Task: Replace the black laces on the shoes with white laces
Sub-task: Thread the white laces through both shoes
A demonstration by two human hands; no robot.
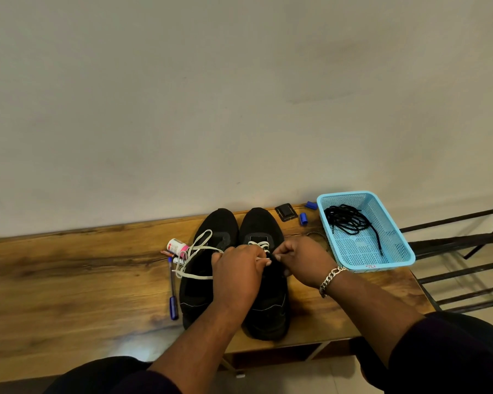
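two black shoes stand side by side on a wooden table [69, 268], toes toward the far edge by the wall, heels near the front edge. right shoe [265, 302] has white lace [261, 245] already crossed thru its upper eyelets near the toe end. both hands work over this shoe's tongue area. left hand [236, 274] has fingers curled, pinching a white lace end at approx the shoe's middle. right hand [302, 260] also curled, thumb + fingers pinching at the same spot, just beside the left fingertips; exactly what it pinches, lace or eyelet edge, can't tell. silver chain bracelet [329, 280] on the right wrist.

left shoe [199, 294] carries a loose white lace [195, 251] looping over its top and trailing off its left side, not threaded as far as can be seen.

black laces [350, 220] lie bundled in a light blue basket [404, 251] at the table's right end, one end trailing toward the basket's near wall.

left of the shoes: small white bottle w/ pink cap [177, 246] lying on its side, a blue pen [172, 291] pointing toward the front edge, a couple of markers partly hidden under the lace. near the far edge btwn shoes and basket: small black square item [285, 212], two blue caps [303, 218]. dark metal rack [467, 251] stands beyond the table's right end.
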